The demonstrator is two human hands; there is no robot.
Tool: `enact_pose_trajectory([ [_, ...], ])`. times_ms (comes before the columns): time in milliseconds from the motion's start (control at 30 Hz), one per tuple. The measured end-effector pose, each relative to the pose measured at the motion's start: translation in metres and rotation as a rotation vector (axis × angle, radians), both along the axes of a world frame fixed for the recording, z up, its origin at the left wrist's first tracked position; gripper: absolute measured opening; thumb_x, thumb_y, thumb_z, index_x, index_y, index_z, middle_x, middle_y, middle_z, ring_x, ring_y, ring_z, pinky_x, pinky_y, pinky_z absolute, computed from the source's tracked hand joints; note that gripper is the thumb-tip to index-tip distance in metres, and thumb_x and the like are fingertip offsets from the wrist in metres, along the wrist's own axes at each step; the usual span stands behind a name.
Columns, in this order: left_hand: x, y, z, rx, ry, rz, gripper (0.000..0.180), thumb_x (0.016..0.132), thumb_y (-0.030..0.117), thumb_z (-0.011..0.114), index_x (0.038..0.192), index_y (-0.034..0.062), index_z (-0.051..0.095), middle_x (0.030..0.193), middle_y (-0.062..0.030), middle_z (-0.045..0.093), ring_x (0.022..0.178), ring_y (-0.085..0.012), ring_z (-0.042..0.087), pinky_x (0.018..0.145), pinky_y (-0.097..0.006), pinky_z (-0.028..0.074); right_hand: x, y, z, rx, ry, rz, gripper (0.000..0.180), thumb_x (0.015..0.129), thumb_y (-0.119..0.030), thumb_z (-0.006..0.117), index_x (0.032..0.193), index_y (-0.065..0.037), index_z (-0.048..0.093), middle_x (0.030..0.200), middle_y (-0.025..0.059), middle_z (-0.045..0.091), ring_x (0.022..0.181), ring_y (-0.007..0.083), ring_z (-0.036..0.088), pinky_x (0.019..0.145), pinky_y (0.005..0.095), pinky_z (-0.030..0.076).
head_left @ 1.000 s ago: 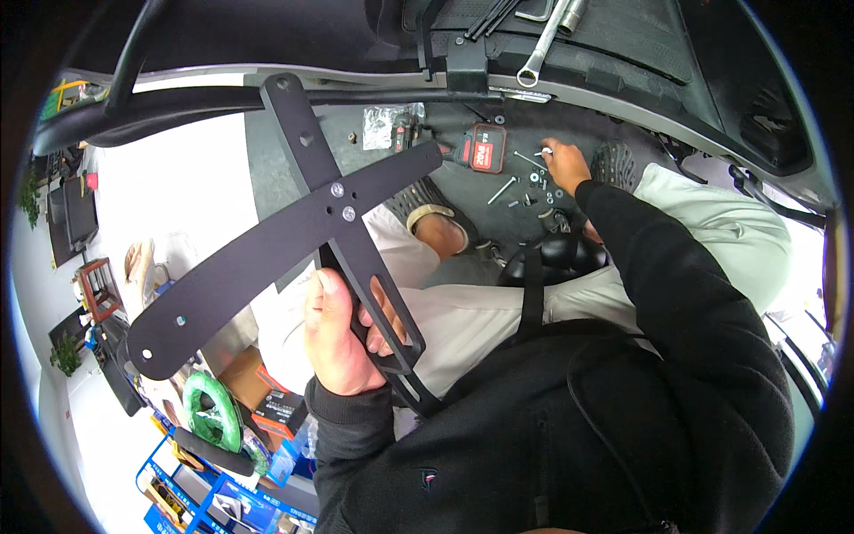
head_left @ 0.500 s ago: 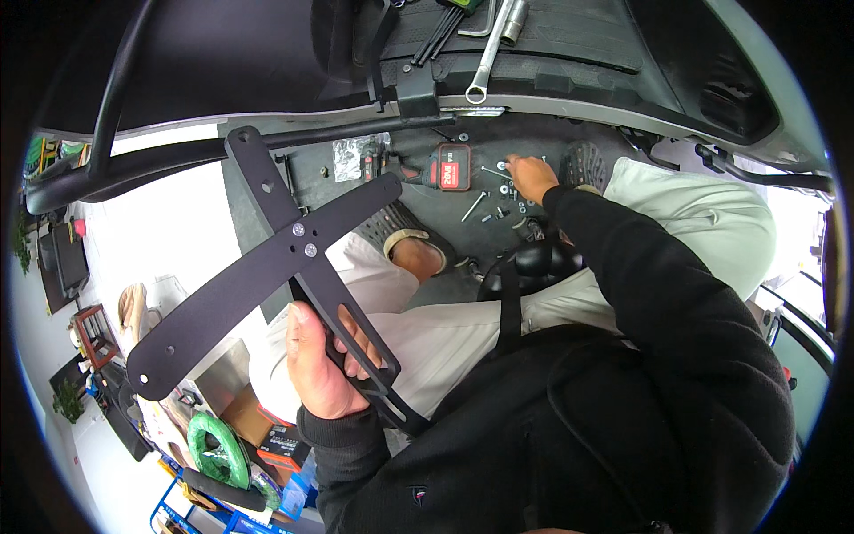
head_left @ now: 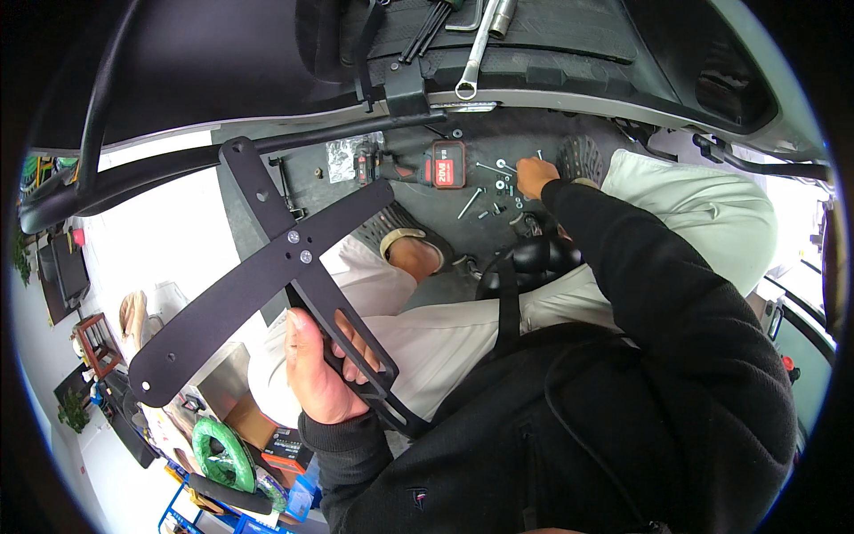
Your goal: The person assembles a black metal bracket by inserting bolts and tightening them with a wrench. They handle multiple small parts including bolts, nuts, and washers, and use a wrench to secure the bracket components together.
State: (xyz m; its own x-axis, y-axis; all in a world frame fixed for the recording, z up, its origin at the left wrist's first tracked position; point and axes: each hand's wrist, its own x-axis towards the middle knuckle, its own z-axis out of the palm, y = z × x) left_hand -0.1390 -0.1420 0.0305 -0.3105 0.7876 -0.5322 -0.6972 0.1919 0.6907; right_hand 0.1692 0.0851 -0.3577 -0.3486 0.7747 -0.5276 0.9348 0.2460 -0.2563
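Note:
My left hand is closed around the slotted arm of a black metal bracket, whose long curved plate crosses a straight bar. Two bolts with bright heads sit in the bracket where the pieces cross. Down at the floor, my right hand has its fingers drawn together among loose bolts, nuts and washers. Anything between those fingertips is too small to make out. A long bolt lies to the left of that hand, and a red and black cordless power tool rests further left.
Above runs the vehicle's sill with a black tube. A combination wrench and hex keys lie on its step. A clear plastic bag is on the floor, and a black rounded object stands between my legs.
My right hand has shifted slightly over the loose hardware, and its fingers look more drawn in. The left hand keeps its hold on the bracket. The whole view has moved a little.

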Motion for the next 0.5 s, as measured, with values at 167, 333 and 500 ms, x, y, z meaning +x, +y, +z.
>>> enact_pose_trajectory([
  [167, -0.001, 0.000, -0.002, 0.012, 0.009, -0.009, 0.036, 0.114, 0.042, 0.048, 0.107, 0.0074, 0.056, 0.071, 0.0000, 0.045, 0.047, -0.0090, 0.044, 0.042, -0.028, 0.045, -0.004, 0.000, 0.004, 0.018, 0.032, -0.095, 0.029, 0.092, -0.024, 0.062, 0.092, 0.000, 0.077, 0.099, 0.0267, 0.076, 0.099, 0.0458, 0.073, 0.088, 0.0536, 0.058],
  [333, 0.000, 0.001, -0.001, -0.025, 0.015, 0.006, 0.037, 0.114, 0.042, 0.049, 0.106, 0.0068, 0.056, 0.072, -0.0003, 0.046, 0.047, -0.0095, 0.044, 0.043, -0.028, 0.045, -0.011, 0.003, 0.014, -0.101, -0.014, -0.070, 0.037, 0.095, -0.030, 0.061, 0.104, 0.001, 0.078, 0.109, 0.0273, 0.076, 0.108, 0.0438, 0.072, 0.095, 0.0524, 0.057],
  [500, 0.003, 0.005, 0.001, -0.044, 0.039, 0.011, 0.038, 0.114, 0.042, 0.050, 0.102, 0.0061, 0.056, 0.072, -0.0005, 0.046, 0.047, -0.0102, 0.044, 0.044, -0.029, 0.045, -0.012, -0.003, 0.022, -0.199, -0.073, 0.002, 0.041, 0.095, -0.031, 0.061, 0.114, 0.003, 0.077, 0.116, 0.0273, 0.075, 0.111, 0.0432, 0.072, 0.098, 0.0508, 0.056],
])
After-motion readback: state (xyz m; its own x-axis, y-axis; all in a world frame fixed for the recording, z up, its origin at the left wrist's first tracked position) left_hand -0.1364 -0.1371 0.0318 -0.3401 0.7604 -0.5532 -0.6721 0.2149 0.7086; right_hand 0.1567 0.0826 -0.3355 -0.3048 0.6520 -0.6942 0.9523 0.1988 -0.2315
